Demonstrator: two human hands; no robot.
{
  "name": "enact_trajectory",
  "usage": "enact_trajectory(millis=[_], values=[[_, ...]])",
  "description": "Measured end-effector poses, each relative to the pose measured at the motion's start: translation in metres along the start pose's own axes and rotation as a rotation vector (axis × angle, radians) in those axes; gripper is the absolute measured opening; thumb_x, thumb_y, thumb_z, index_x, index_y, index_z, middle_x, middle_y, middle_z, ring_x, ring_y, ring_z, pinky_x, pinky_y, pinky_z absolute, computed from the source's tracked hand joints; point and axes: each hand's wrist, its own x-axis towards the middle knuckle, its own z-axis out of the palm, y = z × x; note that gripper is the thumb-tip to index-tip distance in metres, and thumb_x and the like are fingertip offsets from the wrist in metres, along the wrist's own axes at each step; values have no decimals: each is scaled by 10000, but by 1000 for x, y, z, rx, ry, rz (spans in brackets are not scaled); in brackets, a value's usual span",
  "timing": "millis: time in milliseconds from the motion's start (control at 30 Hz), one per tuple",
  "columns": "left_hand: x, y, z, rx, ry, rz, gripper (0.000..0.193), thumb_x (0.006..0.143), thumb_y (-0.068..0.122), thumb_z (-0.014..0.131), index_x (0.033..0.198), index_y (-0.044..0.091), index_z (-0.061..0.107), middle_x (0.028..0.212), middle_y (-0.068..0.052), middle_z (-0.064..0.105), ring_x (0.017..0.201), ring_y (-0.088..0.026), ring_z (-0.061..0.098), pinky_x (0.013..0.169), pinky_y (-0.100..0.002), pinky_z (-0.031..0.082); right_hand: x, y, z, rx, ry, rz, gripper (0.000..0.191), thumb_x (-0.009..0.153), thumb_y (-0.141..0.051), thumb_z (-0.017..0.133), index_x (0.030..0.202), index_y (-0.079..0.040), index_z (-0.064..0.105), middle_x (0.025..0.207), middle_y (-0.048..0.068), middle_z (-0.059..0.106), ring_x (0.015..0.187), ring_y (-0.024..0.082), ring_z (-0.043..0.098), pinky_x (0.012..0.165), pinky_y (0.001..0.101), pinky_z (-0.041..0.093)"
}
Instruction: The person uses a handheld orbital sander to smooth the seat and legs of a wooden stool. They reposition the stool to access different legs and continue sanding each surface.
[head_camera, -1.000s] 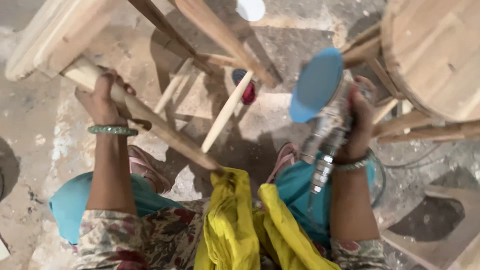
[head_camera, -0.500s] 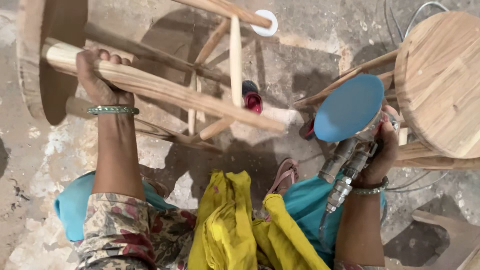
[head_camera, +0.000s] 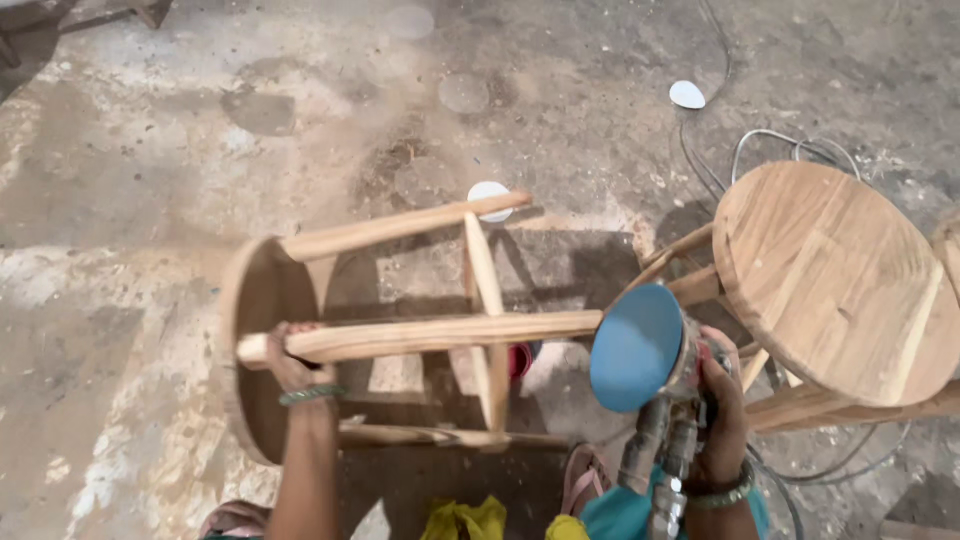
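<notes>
Head view: left hand (head_camera: 290, 365) grips tipped stool's leg (head_camera: 420, 338); right hand (head_camera: 722, 415) clasps spray gun (head_camera: 660, 440).

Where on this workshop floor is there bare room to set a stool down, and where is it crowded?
Bare concrete floor stretches beyond and left of the tipped stool that the left hand grips. It is crowded on the right: the upright stool, grey cables and the right hand holding the disc sander.
</notes>
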Motion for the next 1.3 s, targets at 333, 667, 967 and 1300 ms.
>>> enact_trajectory(millis=[333,667,967,1300], values=[[-22,-56,-5,-18,77,-113,193,878,199,750,883,79,598,792,-77,638,783,-229,647,829,-417,616,6,-3,-9,134,-113,33,381,1107,-218,547,1448,-68,466,1320,99,617,1232,235,633,1038,384,563],[-56,1,-27,728,149,-25,397,965,143,657,1283,-36,501,1110,-137,652,960,-244,635,810,-377,554,9,-11,49,-473,-346,-134,343,1035,-129,703,1334,-36,563,1049,40,576,924,122,548,837,276,482],[-33,49,4,1460,-208,277,676,921,363,806,1390,-4,487,1273,-212,651,1147,-355,683,925,-426,555,7,20,125,-1234,-604,-645,395,887,-157,827,1219,-40,647,1107,101,652,1005,162,654,893,319,545],[-84,16,-34,1796,20,488,615,965,240,717,1487,139,407,1256,-215,687,1105,-427,666,905,-504,523,-39,-33,95,-1227,-518,-549,369,996,-93,826,1267,-12,588,1131,43,645,1031,129,618,984,295,525]])
